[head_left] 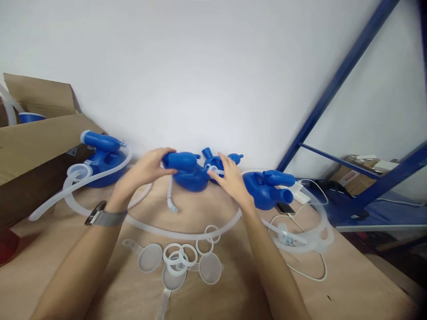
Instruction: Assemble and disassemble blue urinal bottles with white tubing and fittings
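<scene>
White wall (200, 71) behind; brown table (353, 284) before it; cardboard box (40, 138) at left, cut off from view; rear blue bottle (207, 154) partly hidden; middle blue bottle (191, 178) at the table's far side; left hand (151, 164), fingers closed round its neck; right hand (231, 180) opposite, fingers curved near its other end; whether they grip, cannot tell.

The left hand (156, 164) grips a blue bottle (190, 178), the right hand (230, 178) at its three o'clock, white rings (181, 254) at six and another bottle (99, 162) at nine.
</scene>
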Tool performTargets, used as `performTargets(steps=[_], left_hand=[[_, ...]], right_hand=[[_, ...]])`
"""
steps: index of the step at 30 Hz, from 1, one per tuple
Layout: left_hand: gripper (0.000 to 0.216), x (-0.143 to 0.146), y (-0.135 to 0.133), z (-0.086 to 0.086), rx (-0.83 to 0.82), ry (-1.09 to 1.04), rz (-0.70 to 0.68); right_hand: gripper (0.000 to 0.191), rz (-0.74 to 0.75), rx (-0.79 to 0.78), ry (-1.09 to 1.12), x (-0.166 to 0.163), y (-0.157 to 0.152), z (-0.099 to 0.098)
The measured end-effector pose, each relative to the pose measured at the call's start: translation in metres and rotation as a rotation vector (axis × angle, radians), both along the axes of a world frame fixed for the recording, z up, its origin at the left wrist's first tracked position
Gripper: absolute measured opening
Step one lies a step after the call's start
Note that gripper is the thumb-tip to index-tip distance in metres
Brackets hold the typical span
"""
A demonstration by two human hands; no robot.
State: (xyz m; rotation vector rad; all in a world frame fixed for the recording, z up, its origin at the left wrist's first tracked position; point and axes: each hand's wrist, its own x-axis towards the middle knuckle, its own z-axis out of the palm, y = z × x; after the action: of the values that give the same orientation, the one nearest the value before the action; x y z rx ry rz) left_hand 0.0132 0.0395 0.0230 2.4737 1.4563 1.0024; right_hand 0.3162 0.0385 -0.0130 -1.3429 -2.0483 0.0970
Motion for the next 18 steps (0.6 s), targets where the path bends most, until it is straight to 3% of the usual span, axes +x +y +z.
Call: performTargets(steps=[3, 8, 12, 18], left_hand=[[0.068, -0.015, 0.025, -0.020, 0.073, -0.039, 0.163], [0.061, 0.001, 0.051, -0.065, 0.074, -0.151, 0.097], [0.054, 0.017, 0.058, -0.091, 0.115, -0.196, 0.068], [0.056, 0.035, 0.065, -0.111, 0.180, -0.227, 0.057]], right_hand=[[0.074, -0.093, -0.048, -0.140, -0.012, 0.014, -0.026], [0.054, -0.188, 0.095, -0.269, -0.024, 0.020, -0.053], [0.049, -0.148, 0.122, -0.302, -0.018, 0.021, -0.054], [0.049, 0.007, 0.037, -0.268, -0.001, 0.025, -0.039]])
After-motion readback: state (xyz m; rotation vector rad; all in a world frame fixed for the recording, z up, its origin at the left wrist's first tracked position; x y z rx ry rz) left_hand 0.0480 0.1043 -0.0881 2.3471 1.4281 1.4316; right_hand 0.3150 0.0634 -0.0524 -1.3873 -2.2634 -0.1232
